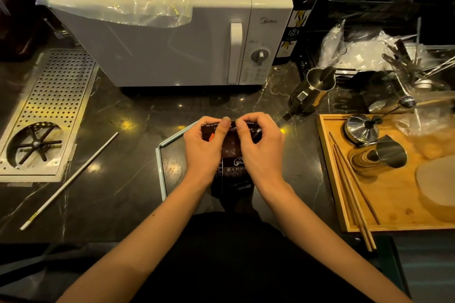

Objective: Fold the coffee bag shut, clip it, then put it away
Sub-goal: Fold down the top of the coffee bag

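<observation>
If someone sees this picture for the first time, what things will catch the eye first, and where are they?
At the centre, the left hand and right hand pinch the folded top of a dark coffee bag standing on the black counter. Behind it sits a white microwave. At right lies a wooden tray with metal tools; at left, a perforated metal grate.

Glossy dark plastic coffee bag [231,155]; polished black marble counter [128,115]; matt wooden tray [384,206]; shiny steel pitcher [317,88].
</observation>
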{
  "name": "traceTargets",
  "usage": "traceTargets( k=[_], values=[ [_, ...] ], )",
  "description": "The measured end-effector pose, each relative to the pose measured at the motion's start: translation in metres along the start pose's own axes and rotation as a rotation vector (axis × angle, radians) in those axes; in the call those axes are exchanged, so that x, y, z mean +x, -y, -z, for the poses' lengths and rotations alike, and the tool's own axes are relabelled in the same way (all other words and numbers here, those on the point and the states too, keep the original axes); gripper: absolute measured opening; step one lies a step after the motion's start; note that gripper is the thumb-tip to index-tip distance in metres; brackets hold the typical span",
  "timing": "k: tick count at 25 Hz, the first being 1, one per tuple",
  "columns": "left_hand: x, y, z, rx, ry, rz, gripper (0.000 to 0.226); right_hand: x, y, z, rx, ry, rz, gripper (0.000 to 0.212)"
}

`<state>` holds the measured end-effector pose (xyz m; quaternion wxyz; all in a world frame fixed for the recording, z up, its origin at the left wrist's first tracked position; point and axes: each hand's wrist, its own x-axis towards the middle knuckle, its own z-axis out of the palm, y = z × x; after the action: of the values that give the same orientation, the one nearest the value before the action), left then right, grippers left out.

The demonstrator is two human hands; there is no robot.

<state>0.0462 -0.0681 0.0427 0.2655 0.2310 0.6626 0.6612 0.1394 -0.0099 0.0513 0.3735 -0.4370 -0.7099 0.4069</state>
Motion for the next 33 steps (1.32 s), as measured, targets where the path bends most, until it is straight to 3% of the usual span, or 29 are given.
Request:
traceTargets(
  k=[8, 13, 25, 33],
  values=[
    [0.019, 0.006, -0.004, -0.044, 0.040, 0.025, 0.010, 0.010, 0.002, -0.018, 0.121, -0.111, -0.194, 0.024],
    [0.034, 0.007, -0.009, -0.018, 0.011, 0.026, 0.012, 0.031, -0.002, -0.023, 0.113, -0.099, -0.245, 0.013],
    [0.030, 0.012, -0.001, -0.076, 0.076, 0.082, 0.016, 0.019, -0.012, -0.021, 0.192, -0.135, -0.181, 0.009],
    [0.025, 0.011, -0.001, -0.068, 0.081, 0.085, 0.024, 0.017, -0.010, -0.021, 0.194, -0.134, -0.200, 0.020]
  ],
)
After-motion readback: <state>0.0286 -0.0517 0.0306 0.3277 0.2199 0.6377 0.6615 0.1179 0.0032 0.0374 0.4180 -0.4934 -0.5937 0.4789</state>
